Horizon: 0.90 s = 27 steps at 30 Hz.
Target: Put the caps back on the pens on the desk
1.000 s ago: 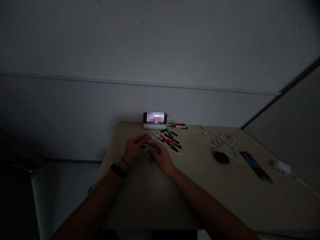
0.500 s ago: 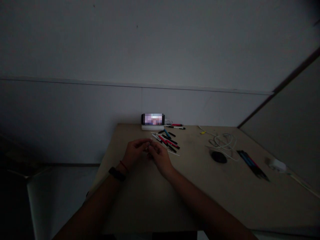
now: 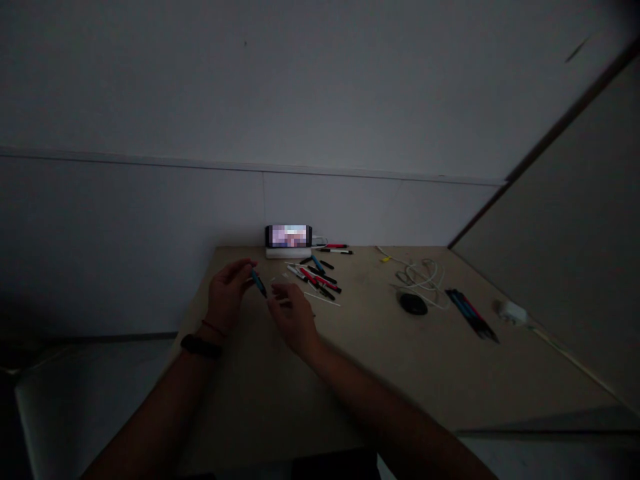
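Note:
My left hand (image 3: 230, 287) pinches the upper end of a blue and black pen piece (image 3: 259, 282), which slants down to the right above the table. Close to its lower tip is my right hand (image 3: 293, 313), its fingers apart and curved, with nothing clearly visible between them. Just beyond the hands lies a loose pile of red, black, white and blue pen parts (image 3: 320, 281). A thin white stick (image 3: 323, 299) lies at the near side of the pile.
A lit phone (image 3: 289, 236) leans on a white stand (image 3: 289, 253) by the wall. Further right on the table (image 3: 380, 347) are a coiled white cable (image 3: 425, 273), a black mouse (image 3: 413, 304), a row of pens (image 3: 470, 312) and a white plug (image 3: 513, 313).
My hands, together before, have moved apart. The blue and black piece now shows in my left hand, and my right hand has opened. The view has shifted to the right.

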Tool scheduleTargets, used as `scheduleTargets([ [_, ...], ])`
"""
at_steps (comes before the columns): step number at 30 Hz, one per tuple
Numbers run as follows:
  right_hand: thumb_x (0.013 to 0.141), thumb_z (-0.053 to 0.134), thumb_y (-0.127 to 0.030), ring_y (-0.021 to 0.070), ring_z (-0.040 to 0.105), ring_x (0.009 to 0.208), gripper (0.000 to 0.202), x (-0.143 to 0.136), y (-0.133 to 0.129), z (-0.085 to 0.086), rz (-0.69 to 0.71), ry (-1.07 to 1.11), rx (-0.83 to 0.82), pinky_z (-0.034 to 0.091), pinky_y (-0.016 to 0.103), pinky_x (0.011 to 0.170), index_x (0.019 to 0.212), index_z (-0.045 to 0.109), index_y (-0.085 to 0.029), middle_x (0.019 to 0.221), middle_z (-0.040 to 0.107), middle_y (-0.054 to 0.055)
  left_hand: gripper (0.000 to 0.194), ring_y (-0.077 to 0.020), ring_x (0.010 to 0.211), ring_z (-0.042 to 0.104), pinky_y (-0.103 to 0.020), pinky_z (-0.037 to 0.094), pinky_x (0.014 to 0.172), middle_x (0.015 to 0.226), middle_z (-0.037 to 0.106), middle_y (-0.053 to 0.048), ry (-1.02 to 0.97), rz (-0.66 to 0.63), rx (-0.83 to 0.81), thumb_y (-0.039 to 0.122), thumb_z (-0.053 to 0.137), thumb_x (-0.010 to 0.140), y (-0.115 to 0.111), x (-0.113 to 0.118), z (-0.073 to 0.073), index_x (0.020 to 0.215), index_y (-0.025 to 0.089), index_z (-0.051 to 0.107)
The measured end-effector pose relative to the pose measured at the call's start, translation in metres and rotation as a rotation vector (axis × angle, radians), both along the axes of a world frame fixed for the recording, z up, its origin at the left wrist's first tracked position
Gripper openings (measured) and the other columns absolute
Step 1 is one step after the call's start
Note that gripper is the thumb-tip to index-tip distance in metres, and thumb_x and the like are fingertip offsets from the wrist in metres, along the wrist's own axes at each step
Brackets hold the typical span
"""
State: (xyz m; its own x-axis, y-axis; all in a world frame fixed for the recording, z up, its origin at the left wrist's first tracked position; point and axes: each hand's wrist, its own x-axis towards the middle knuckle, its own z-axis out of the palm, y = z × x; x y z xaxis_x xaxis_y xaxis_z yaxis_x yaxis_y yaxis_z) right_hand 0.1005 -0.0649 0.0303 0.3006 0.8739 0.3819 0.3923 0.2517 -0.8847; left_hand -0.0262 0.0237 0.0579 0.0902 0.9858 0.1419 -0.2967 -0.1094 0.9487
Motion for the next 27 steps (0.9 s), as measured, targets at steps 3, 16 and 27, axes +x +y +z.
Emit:
scheduleTargets([
  [3,0.087,0.064,-0.023,0.0201,0.065,0.090,0.013,0.019,0.000,0.009,0.069,-0.318,0.014,0.052,0.034,0.081,0.099,0.068,-0.022,0.094,0.068,0.006,0.045,-0.0175,0.081,0.072,-0.033,0.061,0.076,0.105,0.075,-0.010,0.057,0.064,0.045,0.047,0.081,0.071,0.001,0.000,-0.002,0.101,0.015,0.070],
  [16,0.076,0.074,-0.017,0.0211,0.067,0.075,0.006,0.102,0.014,0.013,-0.114,-0.859,-0.405,0.042,0.028,0.061,0.075,0.075,-0.024,0.088,0.073,0.008,0.042,-0.0134,0.070,0.065,-0.028,0.056,0.069,0.103,0.075,-0.010,0.256,-0.035,0.160,0.042,0.069,0.083,-0.015,0.013,-0.010,0.116,0.017,0.064],
  [27,0.093,0.055,-0.018,0.0250,0.065,0.098,0.019,0.091,0.017,0.026,-0.187,-0.753,-0.414,0.048,0.032,0.086,0.100,0.072,-0.015,0.102,0.072,0.014,0.041,-0.0133,0.069,0.063,-0.027,0.054,0.065,0.100,0.076,-0.011,0.211,-0.137,0.124,0.042,0.071,0.081,-0.022,0.021,-0.017,0.112,0.015,0.066],
])
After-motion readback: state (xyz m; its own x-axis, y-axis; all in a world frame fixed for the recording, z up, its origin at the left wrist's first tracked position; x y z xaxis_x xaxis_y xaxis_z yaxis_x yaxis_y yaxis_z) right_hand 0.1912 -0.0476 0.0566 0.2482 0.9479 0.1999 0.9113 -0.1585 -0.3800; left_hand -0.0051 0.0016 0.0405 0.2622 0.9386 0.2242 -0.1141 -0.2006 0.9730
